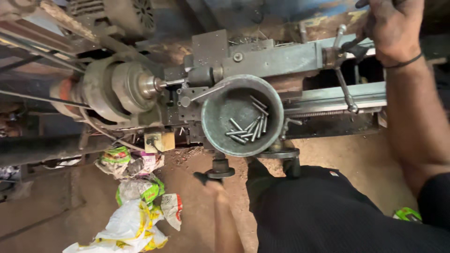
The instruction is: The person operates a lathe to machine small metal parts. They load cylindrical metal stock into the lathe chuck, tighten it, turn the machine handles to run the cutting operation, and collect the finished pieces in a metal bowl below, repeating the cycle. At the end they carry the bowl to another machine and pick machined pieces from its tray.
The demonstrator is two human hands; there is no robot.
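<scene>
Handwheel knob [219, 172] sits at the front of the lathe, just beyond my left hand [211, 183], whose fingers curl toward it, though I cannot tell whether they grip it. Past it, a round metal bowl [213, 119] holds loose steel pins [248, 129] lying mostly crosswise. Farthest off, to the right, my right hand [393, 28] closes on a lever [338, 37] at the tailstock end; the chuck [117, 89] lies left, its axis along the bed.

Pins [248, 127] in bowl [216, 122] on lathe [276, 58], chuck [124, 86] at left
</scene>
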